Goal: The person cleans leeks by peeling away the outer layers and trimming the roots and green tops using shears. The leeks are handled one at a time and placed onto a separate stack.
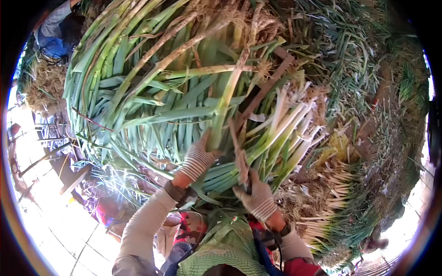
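Note:
Both my hands wear striped, light-coloured work gloves. My left hand (199, 160) is closed round a large green onion (224, 106), its roots pointing up and away from me. In my right hand (259, 197) is a knife (238, 152) with a long brownish blade, held upright close beside that onion. Ahead of my hands lies a big heap of untrimmed green onions (175, 101), soil still on their stalks. Right of the knife rests a bundle of cleaned green onions (287, 126), with pale white stems and trimmed roots.
A brown bar (267, 89) slants between the heap and the cleaned bundle. More white-stemmed onions (334, 193) lie in a row at right, by loose root waste (299, 207). Scattered leaves (354, 60) cover the far right. Another person (55, 34) is at upper left.

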### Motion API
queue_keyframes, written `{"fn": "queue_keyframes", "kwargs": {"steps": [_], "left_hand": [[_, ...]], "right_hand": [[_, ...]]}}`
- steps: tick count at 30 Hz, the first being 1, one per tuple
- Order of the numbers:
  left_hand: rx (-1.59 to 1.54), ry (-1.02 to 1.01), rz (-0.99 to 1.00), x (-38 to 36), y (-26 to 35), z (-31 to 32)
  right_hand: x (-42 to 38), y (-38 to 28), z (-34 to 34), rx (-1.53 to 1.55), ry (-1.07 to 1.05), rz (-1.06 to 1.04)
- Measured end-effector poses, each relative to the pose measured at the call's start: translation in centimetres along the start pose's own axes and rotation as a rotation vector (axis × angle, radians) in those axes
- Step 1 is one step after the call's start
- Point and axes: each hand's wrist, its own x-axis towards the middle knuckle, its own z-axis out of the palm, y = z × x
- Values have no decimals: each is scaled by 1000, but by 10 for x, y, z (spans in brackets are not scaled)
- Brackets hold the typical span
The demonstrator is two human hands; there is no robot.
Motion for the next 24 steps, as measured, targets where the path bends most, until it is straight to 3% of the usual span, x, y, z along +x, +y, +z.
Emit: {"fn": "queue_keyframes", "kwargs": {"steps": [2, 4, 10, 14, 18, 19, 24], "left_hand": [[-113, -41, -105, -8, 10, 26], [-211, 67, 4, -7, -12, 57], [-680, -62, -55, -11, 12, 51], [-747, -52, -18, -13, 9, 50], [-710, -154, -166, -17, 16, 39], [-754, -134, -123, -19, 17, 40], [-825, -285, -233, -33, 16, 36]], "right_hand": [[-15, 3, -3, -67, -52, 50], [-16, 13, -1, -71, -57, 64], [67, 4, -28, -90, 119, 37], [116, -15, -56, -160, 166, 55], [146, -19, -81, -177, 172, 24], [149, -19, -82, -179, 194, 32], [89, 13, -47, -111, 118, 62]]}}
